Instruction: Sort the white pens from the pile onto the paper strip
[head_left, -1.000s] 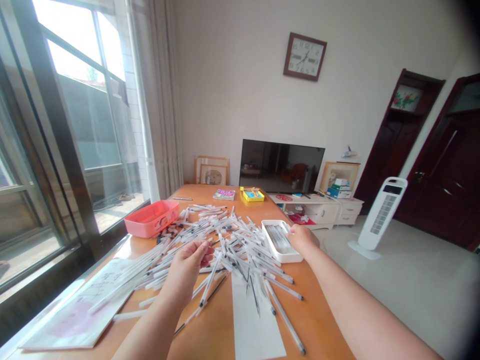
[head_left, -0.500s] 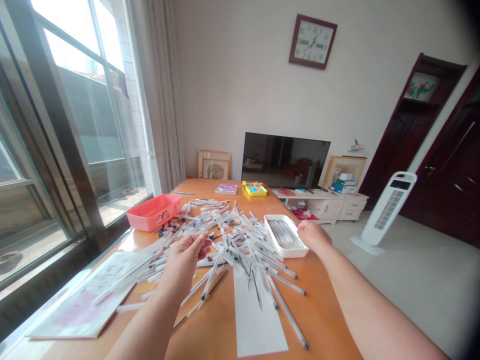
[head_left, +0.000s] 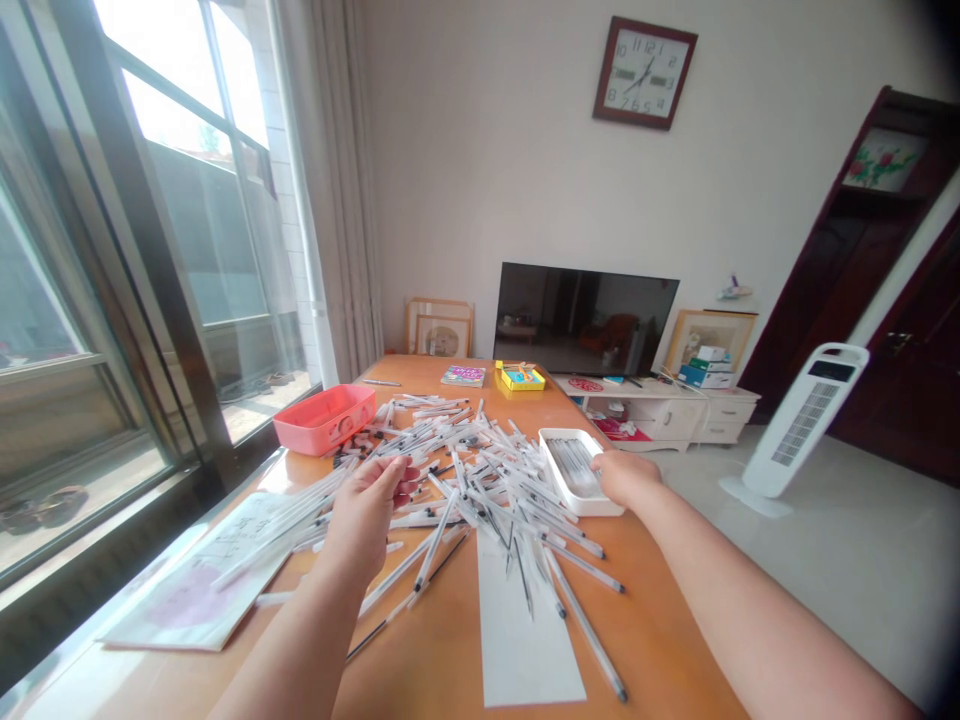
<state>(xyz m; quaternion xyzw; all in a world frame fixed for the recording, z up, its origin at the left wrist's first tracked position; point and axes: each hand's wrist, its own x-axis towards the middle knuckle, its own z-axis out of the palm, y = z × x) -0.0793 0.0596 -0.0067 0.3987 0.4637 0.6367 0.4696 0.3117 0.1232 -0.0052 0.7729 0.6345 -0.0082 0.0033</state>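
My left hand (head_left: 380, 492) hovers over the left side of a big heap of clear pens with black tips (head_left: 442, 440). Its thumb and fingers are pinched together; whatever may be between them is too small to make out. On the right, my right hand (head_left: 627, 478) is at the right rim of a white plastic tray (head_left: 598, 505). Its fingers are curled, with the tips over the rim near the pens or refills (head_left: 573, 461) lying lined up inside. What those fingers hold, if anything, is hidden.
A coral plastic basket (head_left: 324, 424) stands at the table's left edge, with a notebook (head_left: 196, 590) nearer me. A white paper strip (head_left: 525, 640) lies in front, partly under pens. Farther back are a small yellow box (head_left: 521, 378) and a colourful booklet (head_left: 463, 375).
My right hand has moved in over the tray's right rim, its fingertips now nearer the contents. My left hand stays pinched above the heap. The whole view has shifted slightly.
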